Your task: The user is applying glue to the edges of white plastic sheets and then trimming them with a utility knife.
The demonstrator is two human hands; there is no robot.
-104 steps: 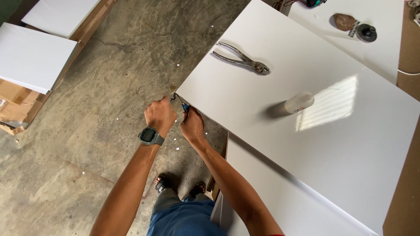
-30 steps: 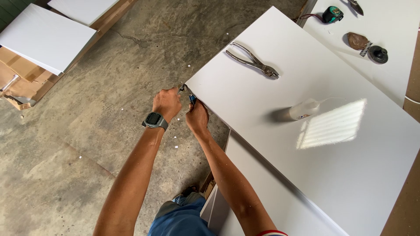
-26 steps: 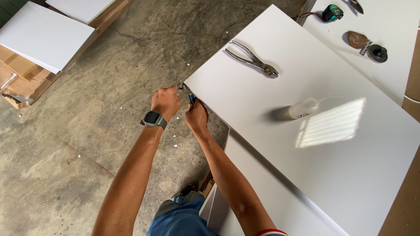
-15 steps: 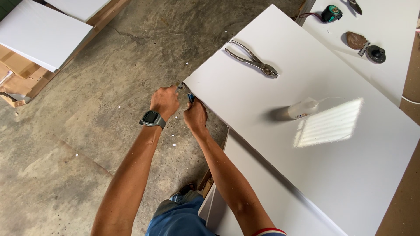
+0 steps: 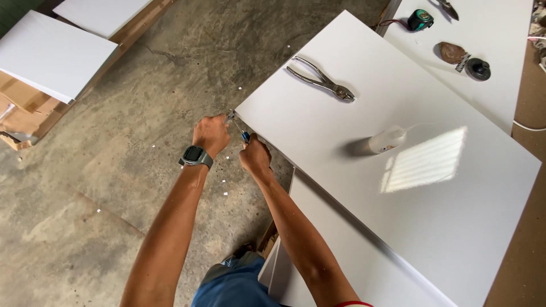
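Both hands meet at the near corner of the white panel [image 5: 364,170]. Left hand [image 5: 211,133] is closed just off the corner, apparently pinching edge material; right hand [image 5: 256,156] grips a small blue-handled tool [image 5: 243,135] against the edge. Metal pliers [image 5: 321,82] and a small white bottle [image 5: 388,139] lie on the panel, within reach. Flat white boards [image 5: 51,54] rest on cardboard [image 5: 23,111] on the concrete floor [image 5: 114,187].

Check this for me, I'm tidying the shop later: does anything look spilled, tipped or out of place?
Small white scraps are scattered on the concrete floor below the left hand and right hand, at the white panel corner. On the panel, a small white bottle lies on its side beside metal pliers. Nothing looks spilled.
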